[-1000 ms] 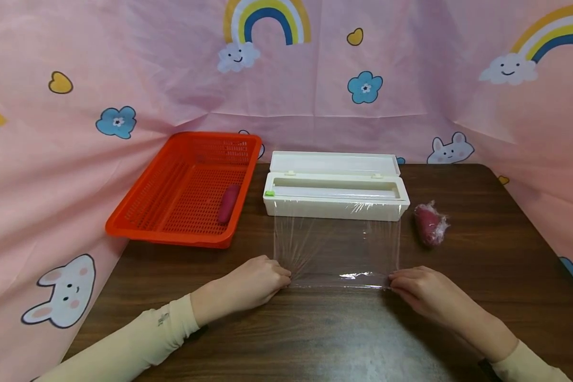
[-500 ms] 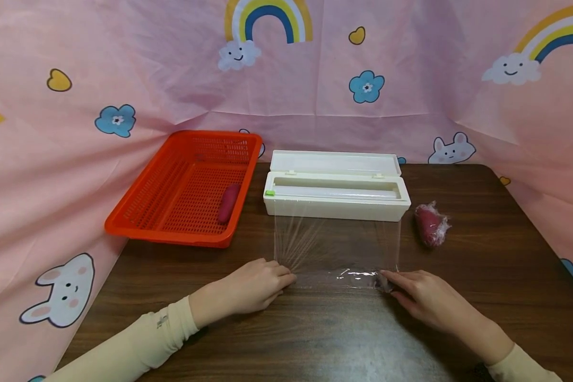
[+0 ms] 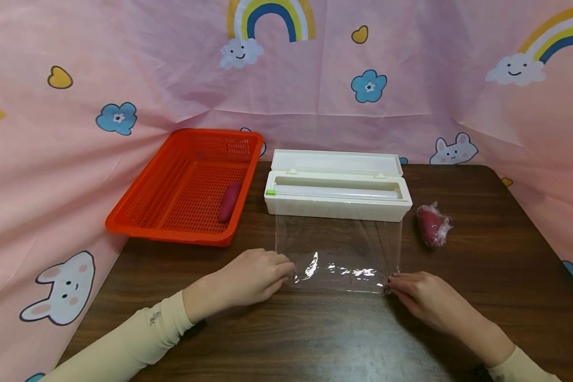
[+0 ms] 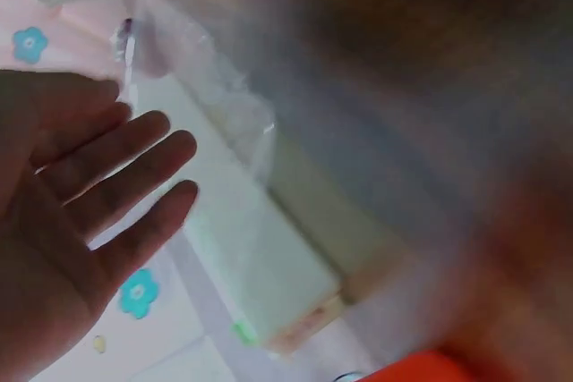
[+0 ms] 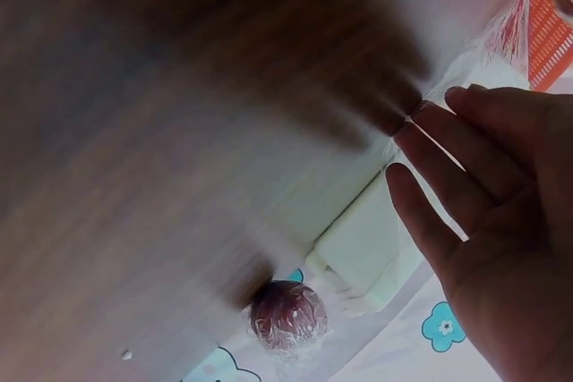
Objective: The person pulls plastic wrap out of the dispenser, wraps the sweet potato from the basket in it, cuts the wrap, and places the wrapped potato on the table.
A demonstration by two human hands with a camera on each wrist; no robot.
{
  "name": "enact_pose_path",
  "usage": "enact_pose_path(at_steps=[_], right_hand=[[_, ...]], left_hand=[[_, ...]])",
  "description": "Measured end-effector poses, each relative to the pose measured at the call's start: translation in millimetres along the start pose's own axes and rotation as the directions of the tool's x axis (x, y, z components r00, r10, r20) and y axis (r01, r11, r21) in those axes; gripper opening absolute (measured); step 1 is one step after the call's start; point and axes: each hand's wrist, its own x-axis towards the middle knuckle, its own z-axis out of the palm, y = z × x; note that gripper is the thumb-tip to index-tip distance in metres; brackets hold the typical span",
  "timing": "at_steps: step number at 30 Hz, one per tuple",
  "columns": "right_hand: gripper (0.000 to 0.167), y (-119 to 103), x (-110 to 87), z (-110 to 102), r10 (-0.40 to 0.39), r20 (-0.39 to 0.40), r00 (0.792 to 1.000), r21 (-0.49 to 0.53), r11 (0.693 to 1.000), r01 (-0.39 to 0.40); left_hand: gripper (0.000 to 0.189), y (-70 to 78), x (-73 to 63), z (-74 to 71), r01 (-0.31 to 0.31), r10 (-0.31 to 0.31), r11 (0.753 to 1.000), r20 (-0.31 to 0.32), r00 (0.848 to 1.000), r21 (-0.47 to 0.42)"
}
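Observation:
A sheet of clear plastic wrap (image 3: 339, 244) stretches toward me from a white wrap dispenser box (image 3: 336, 208), whose lid stands up at the back. My right hand (image 3: 430, 297) pinches the near right corner of the sheet between thumb and fingertips. At the near left corner is my left hand (image 3: 248, 278); in the left wrist view its fingers (image 4: 134, 181) are loosely extended and spread, with the wrap just past their tips. The roll (image 3: 336, 192) shows inside the box, and a small green slider (image 3: 270, 192) sits at its left end.
An orange-red plastic basket (image 3: 148, 229) stands at the left, holding one purplish-red sweet potato-like piece (image 3: 229, 201). A similar piece wrapped in film (image 3: 432, 225) lies right of the box. Behind the brown wooden table (image 3: 315, 339) hangs a pink patterned cloth (image 3: 172, 53).
The creases pulled toward my left hand have smoothed out and the sheet's left corner has loosened. My right hand slid slightly inward, then back out at the right corner.

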Motion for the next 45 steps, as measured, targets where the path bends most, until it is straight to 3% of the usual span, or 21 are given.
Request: enact_pose_path(at_steps=[3,6,9,12,15,18,21,23,25,28,34,38,41,45], right_hand=[[0.029,0.7,-0.2,0.1,0.0,0.002,1.0,0.011,1.0,0.0],[0.031,1.9,-0.7,0.5,-0.005,-0.013,1.0,0.014,1.0,0.005],[0.031,2.5,-1.4,0.5,-0.003,-0.025,1.0,0.011,1.0,0.004],[0.03,2.3,-1.7,0.2,0.004,-0.024,1.0,0.015,1.0,-0.004],[0.028,1.5,-1.7,0.3,0.015,-0.014,1.0,0.028,0.999,-0.014],[0.027,1.3,-2.1,0.8,0.024,-0.008,1.0,0.037,0.999,-0.024],[0.026,2.2,-2.5,2.1,0.029,0.003,1.0,0.043,0.999,-0.029],[0.026,2.9,-2.7,2.9,0.03,0.012,0.999,0.048,0.998,-0.031],[0.025,3.3,-2.7,2.8,0.031,0.016,0.999,0.05,0.998,-0.032],[0.025,3.4,-2.6,2.2,0.033,0.017,0.999,0.055,0.998,-0.034],[0.023,3.2,-3.9,1.3,0.051,0.027,0.998,0.054,0.997,-0.052],[0.022,3.1,-4.6,0.8,0.066,0.031,0.997,0.06,0.996,-0.068],[0.022,3.6,-4.6,0.7,0.065,0.029,0.997,0.064,0.996,-0.067],[0.023,4.0,-3.8,-0.4,0.048,0.027,0.998,0.06,0.997,-0.049]], left_hand=[[0.014,-2.4,5.5,-20.2,0.02,-0.024,0.999,-0.128,0.992,-0.029],[0.011,-8.1,13.8,-46.7,0.06,-0.07,0.997,-0.252,0.965,-0.046],[0.01,-19.7,23.3,-74.5,0.152,-0.17,0.985,-0.335,0.927,-0.08],[0.014,-41.5,30.9,-96.9,0.286,-0.324,0.945,-0.343,0.882,-0.157],[0.021,-73.0,37.0,-108.5,0.439,-0.486,0.871,-0.269,0.832,-0.22],[0.029,-108.1,43.6,-110.0,0.573,-0.606,0.789,-0.124,0.786,-0.221],[0.033,-139.2,46.6,-103.4,0.672,-0.677,0.718,0.04,0.735,-0.18],[0.029,-156.0,46.5,-97.1,0.709,-0.696,0.688,0.136,0.705,-0.152],[0.022,-170.0,45.0,-90.6,0.728,-0.699,0.67,0.204,0.685,-0.148],[0.021,-184.7,42.0,-84.0,0.741,-0.693,0.651,0.27,0.668,-0.165],[0.032,-197.8,43.3,-72.2,0.777,-0.695,0.597,0.356,0.625,-0.198],[0.028,-200.9,47.4,-60.8,0.783,-0.687,0.594,0.391,0.613,-0.185],[0.022,-202.3,49.5,-53.1,0.778,-0.677,0.609,0.412,0.61,-0.151],[0.019,-204.1,49.4,-47.0,0.789,-0.676,0.601,0.445,0.588,-0.128]])
